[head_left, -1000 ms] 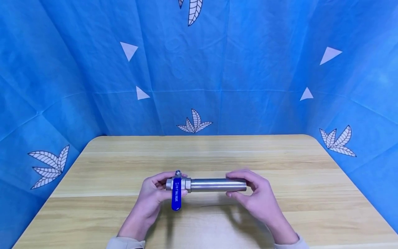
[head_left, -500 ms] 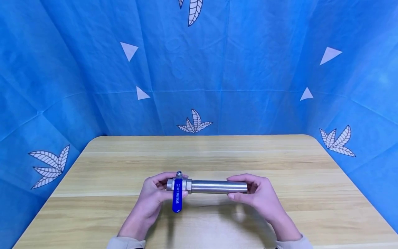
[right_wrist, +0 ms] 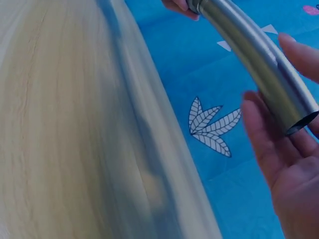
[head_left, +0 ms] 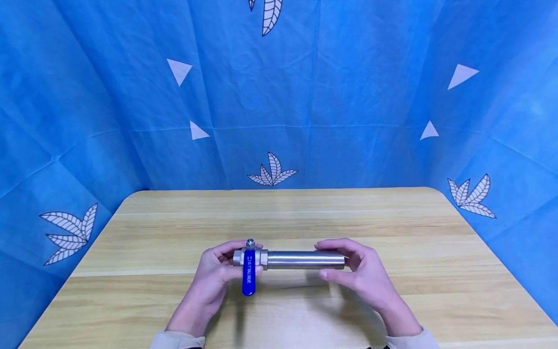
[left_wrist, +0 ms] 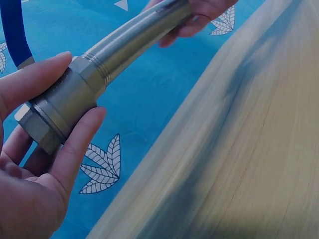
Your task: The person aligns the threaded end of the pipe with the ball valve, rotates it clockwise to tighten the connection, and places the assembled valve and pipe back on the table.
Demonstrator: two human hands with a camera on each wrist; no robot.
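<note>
A ball valve with a blue lever is held up over the table by my left hand, thumb in front and fingers behind the body. From the valve's hex end a straight steel pipe runs to the right, roughly level. Around the pipe's free end my right hand is spread loosely. In the right wrist view, the pipe's hollow end lies between the digits, and gaps show beside it. The left wrist view shows the valve body gripped near the pipe joint.
The wooden table spreads beneath both hands, with their shadows on it. A blue cloth with white leaf and triangle prints hangs behind it and on both sides.
The right thumb and fingers have closed in on the pipe, then loosened and parted from it. Valve and pipe dipped slightly and rose again. The left hand keeps its hold.
</note>
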